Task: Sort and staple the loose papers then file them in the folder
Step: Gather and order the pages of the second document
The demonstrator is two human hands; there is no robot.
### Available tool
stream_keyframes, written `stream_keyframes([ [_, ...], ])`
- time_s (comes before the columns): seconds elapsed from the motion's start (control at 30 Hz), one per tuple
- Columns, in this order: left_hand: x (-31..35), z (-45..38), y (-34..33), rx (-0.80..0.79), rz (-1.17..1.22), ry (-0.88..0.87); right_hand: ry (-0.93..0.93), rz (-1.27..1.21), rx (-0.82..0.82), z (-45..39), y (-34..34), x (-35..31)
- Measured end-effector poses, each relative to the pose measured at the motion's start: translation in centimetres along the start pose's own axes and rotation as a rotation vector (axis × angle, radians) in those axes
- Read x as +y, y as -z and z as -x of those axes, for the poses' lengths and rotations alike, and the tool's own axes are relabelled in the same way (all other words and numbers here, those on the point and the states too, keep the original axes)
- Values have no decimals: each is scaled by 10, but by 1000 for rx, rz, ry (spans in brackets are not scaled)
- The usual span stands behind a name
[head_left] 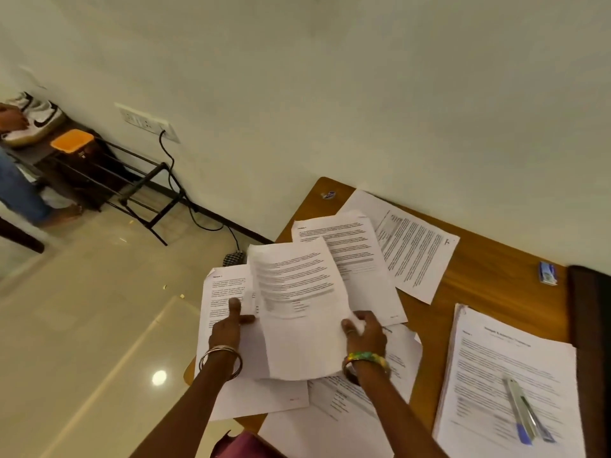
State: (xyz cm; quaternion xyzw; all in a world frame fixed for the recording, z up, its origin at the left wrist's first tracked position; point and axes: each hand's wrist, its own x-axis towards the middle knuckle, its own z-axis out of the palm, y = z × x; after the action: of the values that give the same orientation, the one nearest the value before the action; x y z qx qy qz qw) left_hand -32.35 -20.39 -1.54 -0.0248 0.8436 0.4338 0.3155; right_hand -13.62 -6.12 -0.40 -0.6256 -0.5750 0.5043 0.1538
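Wooden table [496, 276], set against a pale wall [330, 77]; strewn with printed papers. Left hand [228, 328]: thumb laid flat on a printed sheet [224, 358] overhanging the table's left edge, remaining fingers curled out of sight beneath, so gripping that sheet; silver bangles [221, 360] at the wrist. Right hand [365, 332]: fingers curled round the right edge of a lifted sheet [297, 309], held raised and slightly bowed between the two hands, text blurred; green and yellow bangles [367, 358] at the wrist. Beyond the lifted sheet, further loose pages [363, 259] overlapping one another toward the wall; more pages under the right forearm. Well right of the right hand, a squared stack of papers [506, 375]; on top of it, a stapler [522, 411], silver with blue end. Near the wall, small blue staple box [547, 273]; dark object [591, 325] at the table's right edge, kind not discernible. Far left: shoe rack [99, 173] bearing an orange-lidded container [71, 141] and white sneakers [36, 122]; wall socket [145, 122] with black cable [178, 193]; a person's leg [23, 193] in blue.
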Motion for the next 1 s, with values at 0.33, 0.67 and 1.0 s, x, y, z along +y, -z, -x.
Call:
stream_keyframes([
  [0.33, -13, -7, -6, -11, -211, -44, -36, 778, 237, -41, 63, 24],
  [0.67, -14, -9, -9, 34, -224, -79, -101, -33, 449, -71, 137, 12],
  [1.0, -18, -11, -13, 51, -254, -92, 385, -95, 843, -58, 229, -72],
])
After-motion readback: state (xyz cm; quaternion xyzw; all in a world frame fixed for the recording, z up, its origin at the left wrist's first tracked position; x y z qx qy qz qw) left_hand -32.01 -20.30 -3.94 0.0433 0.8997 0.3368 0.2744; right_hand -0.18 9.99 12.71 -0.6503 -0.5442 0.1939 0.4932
